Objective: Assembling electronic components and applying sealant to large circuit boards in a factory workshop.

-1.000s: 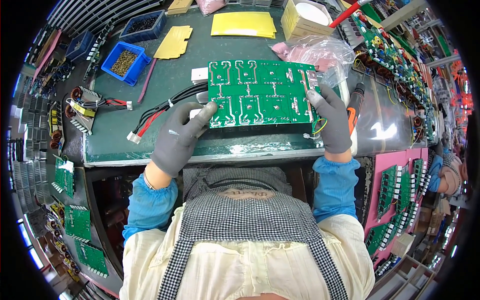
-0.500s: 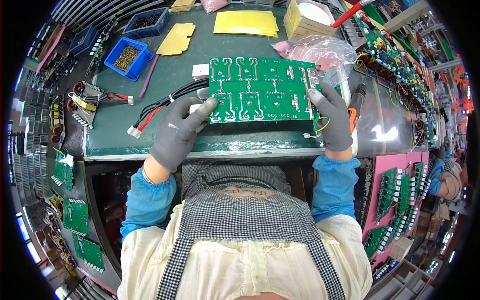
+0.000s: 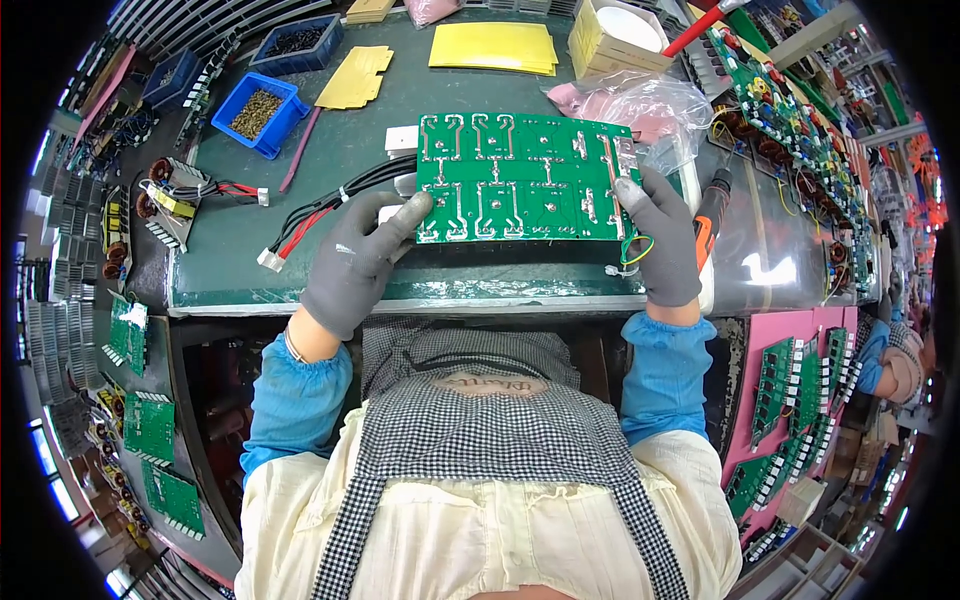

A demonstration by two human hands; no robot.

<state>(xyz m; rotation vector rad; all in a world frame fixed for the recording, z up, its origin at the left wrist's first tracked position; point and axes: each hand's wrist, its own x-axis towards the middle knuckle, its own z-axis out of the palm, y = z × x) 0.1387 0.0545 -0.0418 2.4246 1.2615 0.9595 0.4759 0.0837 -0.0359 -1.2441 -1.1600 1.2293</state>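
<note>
- Circuit board (image 3: 530, 175), solder side toward us, sits over the near part of the green workbench (image 3: 380, 125); we cannot tell whether anything beneath bears its weight.
- Our left hand (image 3: 352, 265), gloved in grey, grips the board's left edge, thumb on top, fingers hidden below; our right hand (image 3: 665, 240) closes likewise on the right edge. We judge that this opposed hold steadies the board and leaves most solder joints uncovered.
- Black cables (image 3: 352, 186) run leftward from the board's left side to red wires (image 3: 297, 236) and a white connector (image 3: 270, 260), probably laid out there to avoid our grip.
- We see a thin green-and-yellow wire (image 3: 623, 250) looping just beside our right hand.
- A black-and-orange power tool (image 3: 706, 230) lies right of that hand, presumably for easy reach.
- Far left, a blue bin (image 3: 283, 130) gathers small brass-coloured parts (image 3: 255, 114), likely so they don't scatter.
</note>
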